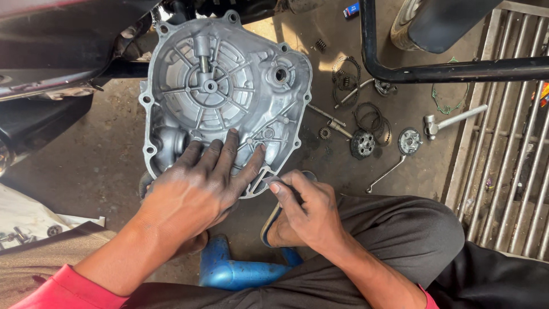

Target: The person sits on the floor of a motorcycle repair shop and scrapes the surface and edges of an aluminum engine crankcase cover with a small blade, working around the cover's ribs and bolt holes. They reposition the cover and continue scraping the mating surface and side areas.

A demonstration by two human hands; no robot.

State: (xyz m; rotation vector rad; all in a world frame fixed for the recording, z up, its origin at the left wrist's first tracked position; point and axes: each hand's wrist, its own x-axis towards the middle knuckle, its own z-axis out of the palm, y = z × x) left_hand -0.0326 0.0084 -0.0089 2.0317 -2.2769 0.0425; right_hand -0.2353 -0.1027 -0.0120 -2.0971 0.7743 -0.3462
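- We keep our left hand (197, 186) flat, fingers spread, pressing on the near edge of the engine cover (226, 94), which lies inside-up on the concrete floor (97, 154), left of the middle of the scene.
- Our right hand (306, 209) pinches a small thin scrap (269, 180) between thumb and forefinger, right at the cover's near rim; we cannot tell what the scrap is made of.
- Risk, as we judge it: if the left hand eases off, the cover may rock or skid on the gritty floor, and the right hand's work at the rim would slip.
- Another risk: grit from the floor could get onto the flat mating rim, since the casting rests directly on dirty concrete.
- A tear is possible too: pulled at too steep an angle, the thin scrap could break and leave pieces stuck on the rim.
- The loose parts to the right, a toothed clutch hub (362, 143), thin rings (372, 117) and a small coil spring (321, 44), lie well apart from us and could be kicked or lost.
- The cover looks like bare grey cast metal, ribbed in a spoke pattern around a central boss, with bolt ears around a smooth, dull rim.
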